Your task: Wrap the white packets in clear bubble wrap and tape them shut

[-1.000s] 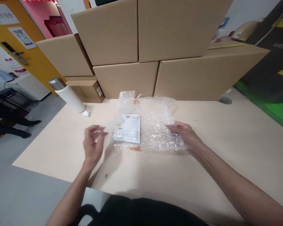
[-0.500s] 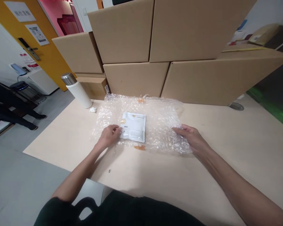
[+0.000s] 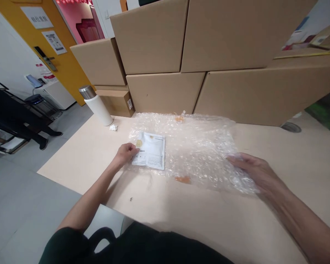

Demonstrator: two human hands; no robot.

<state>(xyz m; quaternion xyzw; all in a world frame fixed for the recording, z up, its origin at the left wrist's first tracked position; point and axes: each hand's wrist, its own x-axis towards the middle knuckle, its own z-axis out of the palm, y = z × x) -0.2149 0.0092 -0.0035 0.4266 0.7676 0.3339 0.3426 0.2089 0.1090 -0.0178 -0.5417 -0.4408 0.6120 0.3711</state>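
Note:
A flat white printed packet [image 3: 151, 151] lies on the left part of a sheet of bubble wrap [image 3: 198, 146]. My left hand [image 3: 125, 154] is closed in a pinch on the packet's left edge. At the sheet's right end, my right hand [image 3: 254, 168] grips the edge of the bubble wrap between thumb and fingers. Bits of orange tape [image 3: 183, 179] stick to the sheet's near and far edges. The sheet spreads over the pale wooden table [image 3: 165, 212].
Several cardboard boxes [image 3: 165, 93] are stacked along the table's back. At the back left stand a white bottle [image 3: 99, 110] with a metal cap and a small brown box [image 3: 117, 102], near a crumpled white scrap [image 3: 113, 127]. A person's dark-clothed legs [image 3: 19, 113] show at far left.
My right hand has moved right, pulling the bubble wrap's end out with it. The packet now sits nearer the sheet's left edge, still at my left hand. The view has shifted slightly.

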